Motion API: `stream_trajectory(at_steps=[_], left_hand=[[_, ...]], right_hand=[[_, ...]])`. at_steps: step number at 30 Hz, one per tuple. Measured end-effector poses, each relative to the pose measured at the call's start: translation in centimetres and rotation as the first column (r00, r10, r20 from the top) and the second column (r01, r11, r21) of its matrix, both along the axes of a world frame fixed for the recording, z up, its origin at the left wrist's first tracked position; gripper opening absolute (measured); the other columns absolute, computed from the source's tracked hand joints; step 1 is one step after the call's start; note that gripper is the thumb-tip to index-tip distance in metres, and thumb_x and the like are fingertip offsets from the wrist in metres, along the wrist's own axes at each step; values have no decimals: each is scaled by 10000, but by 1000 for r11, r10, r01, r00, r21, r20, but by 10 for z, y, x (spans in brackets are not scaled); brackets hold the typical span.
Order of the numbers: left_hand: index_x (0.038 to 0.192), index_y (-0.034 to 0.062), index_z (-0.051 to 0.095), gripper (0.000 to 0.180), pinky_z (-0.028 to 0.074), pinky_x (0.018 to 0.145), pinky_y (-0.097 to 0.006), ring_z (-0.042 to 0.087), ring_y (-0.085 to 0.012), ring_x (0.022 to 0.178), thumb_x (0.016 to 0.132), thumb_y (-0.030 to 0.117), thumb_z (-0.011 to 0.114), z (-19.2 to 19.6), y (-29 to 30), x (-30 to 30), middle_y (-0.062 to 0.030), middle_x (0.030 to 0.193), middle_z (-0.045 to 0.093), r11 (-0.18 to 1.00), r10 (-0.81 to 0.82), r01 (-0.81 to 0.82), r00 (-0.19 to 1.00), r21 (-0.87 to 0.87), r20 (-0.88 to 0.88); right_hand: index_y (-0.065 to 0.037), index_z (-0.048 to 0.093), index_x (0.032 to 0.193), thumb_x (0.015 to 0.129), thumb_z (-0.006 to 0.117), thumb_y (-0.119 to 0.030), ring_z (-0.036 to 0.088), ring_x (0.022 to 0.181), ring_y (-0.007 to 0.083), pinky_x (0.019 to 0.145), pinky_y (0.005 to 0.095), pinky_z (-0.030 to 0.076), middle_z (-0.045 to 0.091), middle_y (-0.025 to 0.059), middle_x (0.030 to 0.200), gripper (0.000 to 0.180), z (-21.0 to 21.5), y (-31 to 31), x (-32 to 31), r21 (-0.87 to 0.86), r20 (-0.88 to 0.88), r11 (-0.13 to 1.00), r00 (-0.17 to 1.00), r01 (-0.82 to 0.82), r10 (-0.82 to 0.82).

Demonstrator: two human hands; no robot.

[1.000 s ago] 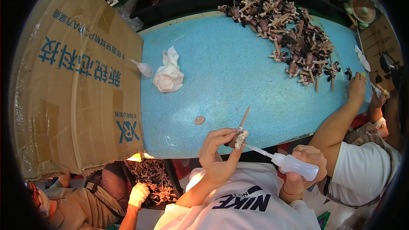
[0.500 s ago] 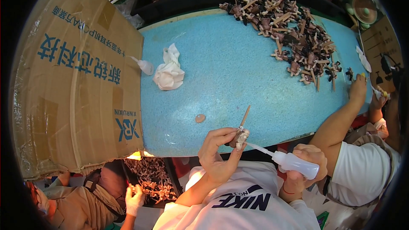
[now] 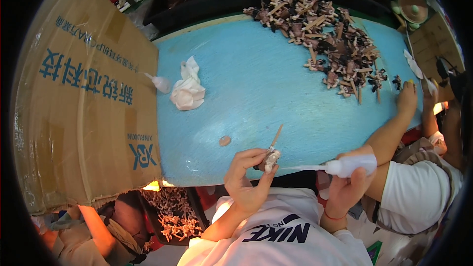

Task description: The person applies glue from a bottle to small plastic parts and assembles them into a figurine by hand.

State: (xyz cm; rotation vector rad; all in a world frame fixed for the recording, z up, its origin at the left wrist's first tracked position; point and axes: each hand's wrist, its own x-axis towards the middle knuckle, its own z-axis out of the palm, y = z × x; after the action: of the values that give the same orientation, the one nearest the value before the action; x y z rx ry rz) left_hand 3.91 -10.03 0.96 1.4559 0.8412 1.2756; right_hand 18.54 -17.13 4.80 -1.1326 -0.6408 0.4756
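A small figurine (image 3: 269,160) in brown and cream, with a tan stick rising from it, is pinched between the thumb and fingers of my left hand (image 3: 244,182) over the near edge of the blue table. My right hand (image 3: 347,192) grips a translucent white squeeze bottle (image 3: 352,164) lying nearly level. Its thin nozzle points left toward the figurine, and the tip ends close to my left thumb. Whether the tip touches anything is too fine to tell. A round pinkish-tan piece (image 3: 225,141) lies on the blue table surface (image 3: 241,83) beyond my left hand.
A large cardboard box (image 3: 84,108) walls the left side. Crumpled white tissue (image 3: 188,91) and another small squeeze bottle (image 3: 160,83) sit near it. Similar figurines (image 3: 330,39) are heaped at the back right. A co-worker's arm (image 3: 394,123) reaches in from the right; a bin of parts (image 3: 175,212) stands below left.
My right hand has turned the squeeze bottle from a slant to nearly level, and its nozzle tip has drawn off the figurine. My left hand still holds the figurine. The whole view has shifted slightly.
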Motion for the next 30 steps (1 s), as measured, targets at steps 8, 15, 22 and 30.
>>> stream_trajectory(at_steps=[8,15,22,30], left_hand=[[904,-19,549,253,491,661,-245,603,-178,790,689,-118,640,-6,4,0,-146,953,579,1000,3,-2,998,-18,61],[884,-33,524,166,531,700,-307,581,-165,775,749,-64,617,-4,1,2,-110,922,541,999,4,-1,998,-44,62],[892,-37,520,173,539,703,-315,575,-160,778,747,-77,606,-5,0,3,-115,930,537,998,-9,14,997,-60,77],[893,-12,562,245,453,639,-221,560,-128,745,687,-101,660,-11,1,7,-120,930,587,999,25,-22,996,-41,81]], right_hand=[[-4,503,1011,849,584,-275,296,490,38,392,185,204,392,-12,600,325,7,19,12,192,-596,935,721,-299,353],[-8,511,987,868,554,-273,286,466,44,387,180,207,395,-5,585,294,5,14,20,225,-573,925,727,-306,380],[12,505,868,869,557,-268,332,439,40,359,179,216,480,32,622,285,11,11,24,98,-390,975,894,-199,222],[53,492,811,816,619,-262,407,410,60,312,171,254,510,97,707,340,24,10,27,87,-129,990,984,-111,122]])
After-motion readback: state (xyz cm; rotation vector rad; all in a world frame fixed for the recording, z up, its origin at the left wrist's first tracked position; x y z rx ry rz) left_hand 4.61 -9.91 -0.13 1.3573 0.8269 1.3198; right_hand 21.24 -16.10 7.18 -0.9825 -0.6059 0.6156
